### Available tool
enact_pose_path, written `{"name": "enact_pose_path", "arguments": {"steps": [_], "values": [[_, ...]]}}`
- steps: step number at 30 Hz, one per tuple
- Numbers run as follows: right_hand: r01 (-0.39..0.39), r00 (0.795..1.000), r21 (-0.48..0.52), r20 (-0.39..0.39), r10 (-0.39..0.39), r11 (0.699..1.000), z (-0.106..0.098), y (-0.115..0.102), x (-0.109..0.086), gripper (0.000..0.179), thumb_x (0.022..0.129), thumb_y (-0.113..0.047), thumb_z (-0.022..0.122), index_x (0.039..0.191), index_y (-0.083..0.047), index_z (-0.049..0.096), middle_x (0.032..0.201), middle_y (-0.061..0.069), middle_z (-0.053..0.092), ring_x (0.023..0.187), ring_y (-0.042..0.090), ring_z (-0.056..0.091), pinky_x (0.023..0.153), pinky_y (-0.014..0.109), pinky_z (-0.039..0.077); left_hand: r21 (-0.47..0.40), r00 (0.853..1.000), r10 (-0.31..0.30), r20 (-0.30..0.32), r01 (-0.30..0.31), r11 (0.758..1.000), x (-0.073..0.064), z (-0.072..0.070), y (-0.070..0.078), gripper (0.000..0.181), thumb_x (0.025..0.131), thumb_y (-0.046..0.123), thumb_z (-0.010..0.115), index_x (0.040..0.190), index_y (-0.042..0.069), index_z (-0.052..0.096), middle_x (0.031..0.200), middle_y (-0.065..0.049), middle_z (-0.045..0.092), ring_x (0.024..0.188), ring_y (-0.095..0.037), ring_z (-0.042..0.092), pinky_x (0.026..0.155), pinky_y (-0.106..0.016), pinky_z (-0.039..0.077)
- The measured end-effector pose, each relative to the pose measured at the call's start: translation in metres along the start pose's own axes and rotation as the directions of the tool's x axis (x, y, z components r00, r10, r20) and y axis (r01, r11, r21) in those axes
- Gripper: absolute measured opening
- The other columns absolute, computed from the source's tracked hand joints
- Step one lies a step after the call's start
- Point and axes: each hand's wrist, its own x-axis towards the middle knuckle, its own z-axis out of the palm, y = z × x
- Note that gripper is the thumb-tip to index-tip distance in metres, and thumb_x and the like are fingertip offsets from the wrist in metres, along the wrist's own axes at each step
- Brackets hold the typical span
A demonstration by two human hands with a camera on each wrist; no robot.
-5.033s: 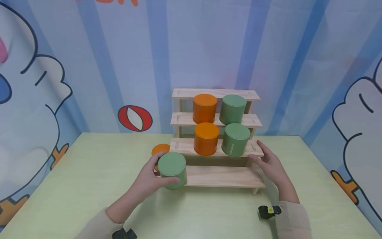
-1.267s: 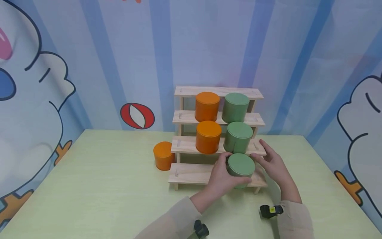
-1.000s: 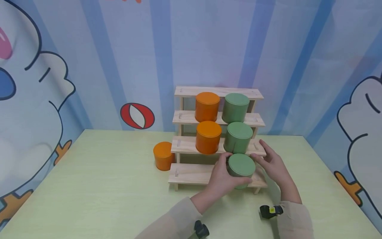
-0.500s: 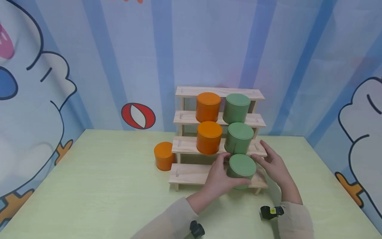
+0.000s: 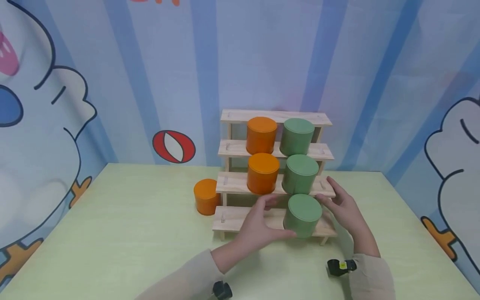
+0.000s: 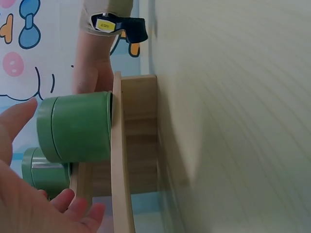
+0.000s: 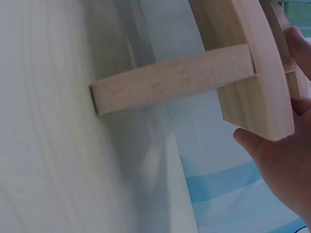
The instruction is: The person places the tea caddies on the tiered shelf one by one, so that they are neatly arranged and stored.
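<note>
A tiered wooden display stand (image 5: 238, 217) is on the table, with lidded tins upright on it. On the lowest tier, at the right, is a green tin (image 5: 302, 217). My left hand (image 5: 256, 227) is beside that tin, fingers spread, thumb near its lower front edge. The left wrist view has the same green tin (image 6: 80, 127) standing on the board, with a gap to my palm (image 6: 24, 206). My right hand (image 5: 344, 209) holds the stand's right end at the second tier from the bottom, thumb in front and fingers behind.
Two orange tins (image 5: 261, 135) and two more green tins (image 5: 300, 174) stand on the middle tiers. Another orange tin (image 5: 206, 197) is on the pale table (image 5: 142, 233), against the stand's left side. A blue striped cartoon backdrop (image 5: 255, 54) rises behind.
My left hand carried the green tin from the stand's left to the lowest tier's right end. Since half a second ago it has let go and drawn left. The right hand stays put.
</note>
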Motion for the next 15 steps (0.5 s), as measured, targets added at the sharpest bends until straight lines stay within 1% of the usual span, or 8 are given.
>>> {"name": "enact_pose_path", "arguments": {"steps": [3, 5, 10, 15], "values": [[-0.003, 1.000, -0.001, 0.000, 0.003, 1.000, 0.000, 0.000, 0.000, 0.081, 0.097, -0.040, 0.055, 0.156, -0.017, 0.006, 0.159, 0.021, 0.014, 0.134, 0.046, 0.035, 0.105, 0.060, 0.034, -0.008, 1.000, 0.001, -0.005, -0.001, 1.000, -0.005, -0.011, -0.004, 0.086, 0.069, 0.026, 0.088, 0.139, 0.016, 0.039, 0.136, -0.004, 0.049, 0.125, -0.029, 0.049, 0.100, -0.042, 0.046], [-0.003, 1.000, -0.001, -0.001, 0.003, 1.000, -0.001, 0.000, 0.000, 0.080, 0.097, -0.040, 0.055, 0.156, -0.017, 0.006, 0.158, 0.022, 0.014, 0.135, 0.046, 0.034, 0.106, 0.060, 0.033, 0.002, 1.000, 0.004, -0.010, -0.004, 1.000, -0.009, -0.018, -0.005, 0.085, 0.069, 0.026, 0.088, 0.138, 0.015, 0.039, 0.136, -0.004, 0.049, 0.125, -0.030, 0.049, 0.101, -0.044, 0.046], [0.007, 1.000, 0.007, -0.004, -0.007, 1.000, -0.001, 0.001, 0.000, 0.080, 0.097, -0.039, 0.055, 0.156, -0.016, 0.006, 0.158, 0.022, 0.015, 0.135, 0.046, 0.034, 0.106, 0.060, 0.033, 0.065, 1.000, 0.011, -0.006, -0.010, 0.998, -0.018, -0.036, -0.006, 0.084, 0.069, 0.030, 0.088, 0.138, 0.017, 0.040, 0.136, 0.000, 0.051, 0.126, -0.026, 0.046, 0.103, -0.046, 0.042], [0.005, 1.000, 0.007, -0.002, -0.005, 1.000, 0.000, 0.001, 0.001, 0.081, 0.097, -0.039, 0.056, 0.156, -0.016, 0.006, 0.159, 0.021, 0.013, 0.137, 0.046, 0.031, 0.107, 0.060, 0.032, 0.102, 1.000, 0.027, 0.000, -0.027, 0.994, -0.025, -0.052, -0.007, 0.083, 0.070, 0.028, 0.087, 0.137, 0.016, 0.041, 0.135, 0.001, 0.051, 0.126, -0.023, 0.043, 0.104, -0.046, 0.039]]}}
